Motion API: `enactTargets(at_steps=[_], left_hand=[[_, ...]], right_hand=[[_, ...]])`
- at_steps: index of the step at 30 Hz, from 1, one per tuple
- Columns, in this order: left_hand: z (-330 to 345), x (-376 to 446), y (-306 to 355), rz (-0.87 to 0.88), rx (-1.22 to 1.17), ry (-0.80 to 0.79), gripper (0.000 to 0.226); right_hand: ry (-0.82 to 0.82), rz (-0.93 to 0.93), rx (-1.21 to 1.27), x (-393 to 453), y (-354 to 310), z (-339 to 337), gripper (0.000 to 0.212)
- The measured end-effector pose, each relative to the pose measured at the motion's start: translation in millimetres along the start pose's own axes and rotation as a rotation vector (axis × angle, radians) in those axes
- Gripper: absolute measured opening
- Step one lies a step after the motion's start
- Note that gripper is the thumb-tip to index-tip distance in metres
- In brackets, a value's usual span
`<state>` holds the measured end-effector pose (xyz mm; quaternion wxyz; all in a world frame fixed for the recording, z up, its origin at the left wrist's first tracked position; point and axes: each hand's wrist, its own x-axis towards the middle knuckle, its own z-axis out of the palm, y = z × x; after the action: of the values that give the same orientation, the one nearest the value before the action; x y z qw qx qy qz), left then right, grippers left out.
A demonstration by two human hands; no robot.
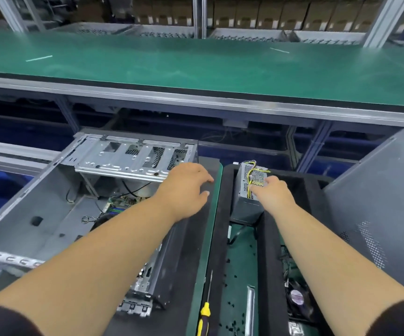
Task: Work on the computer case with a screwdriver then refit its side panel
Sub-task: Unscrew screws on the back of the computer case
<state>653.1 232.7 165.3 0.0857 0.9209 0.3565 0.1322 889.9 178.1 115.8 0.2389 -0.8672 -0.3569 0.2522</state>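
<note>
Two bare hands reached forward over the work area. The left hand lay with its fingers straight and slightly spread, resting on the dark top edge of the open grey metal computer case, which sat on its side at the left of the green work surface with its interior facing up. Inside it, a perforated silver drive cage spanned the far end, and a green circuit board with loose black cables lay on the case floor. The right hand touched a grey boxed power supply with yellow wires, which stood at the far end of a black foam-lined tray; its fingertips were partly hidden against the wire bundle, so I could not tell whether they pinched the wires or only pressed on them. A screwdriver with a yellow and black handle lay untouched at the near edge of the surface, between the case and the tray, its shaft pointing away. A grey perforated metal side panel leaned upright at the right edge. A small black fan sat in the tray's near corner.
</note>
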Motion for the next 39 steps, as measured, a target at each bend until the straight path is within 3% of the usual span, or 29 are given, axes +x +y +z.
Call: enactTargets(at_steps=[3, 9, 14, 30, 39], left_hand=[[14, 0, -6, -0.02, 0.018, -0.01, 0.042], [18, 1, -10, -0.05, -0.054, 0.039, 0.032], [19, 1, -11, -0.058, -0.08, 0.067, 0.025], [23, 3, -17, -0.065, -0.099, 0.049, 0.02], [20, 0, -14, -0.071, -0.105, 0.05, 0.025]], right_hand=[[0.028, 0.068, -0.042, 19, 0, 13, 0.079], [-0.011, 0.183, -0.015, 53, -9, 37, 0.119], [0.02, 0.21, -0.021, 65, -15, 51, 0.135], [0.096, 0.173, 0.001, 52, -15, 32, 0.124], [0.159, 0.099, 0.299, 13, -27, -31, 0.121]])
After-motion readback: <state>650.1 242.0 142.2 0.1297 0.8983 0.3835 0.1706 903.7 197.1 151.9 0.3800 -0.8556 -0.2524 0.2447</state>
